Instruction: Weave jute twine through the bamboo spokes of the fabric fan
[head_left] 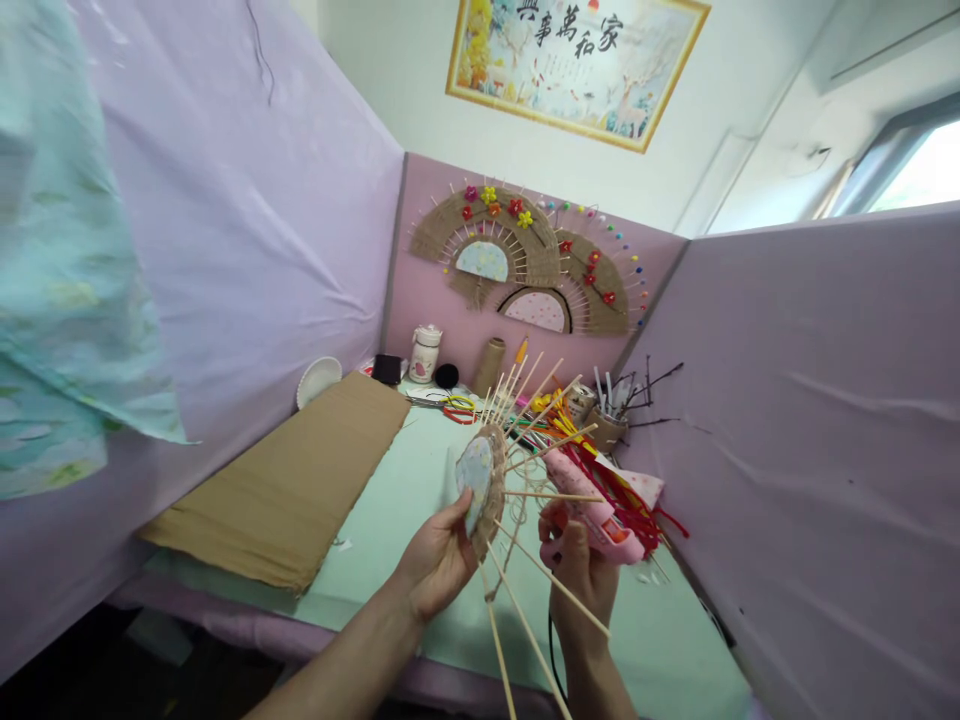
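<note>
My left hand (pixel 442 562) grips a half-round fan base (pixel 474 475) by its lower edge, the thumb on its pale blue floral face. Brown twine or burlap borders the base, and several thin wooden sticks (pixel 551 497) fan out from it. A thin strand of twine hangs among the lower sticks. My right hand (pixel 583 585) is wrapped round the handle of a pink glue gun (pixel 581 490), its nozzle end tilted up and left behind the sticks. A dark cord runs down from the gun. The nozzle tip is hard to make out.
A brown cardboard sheet (pixel 300 480) lies on the green tabletop (pixel 397 500) at left. Red-handled scissors (pixel 459 415), a twine cone (pixel 489 365), a white jar (pixel 425 355) and red pipe cleaners (pixel 637 515) lie behind. Finished fans (pixel 540 250) hang on the back panel.
</note>
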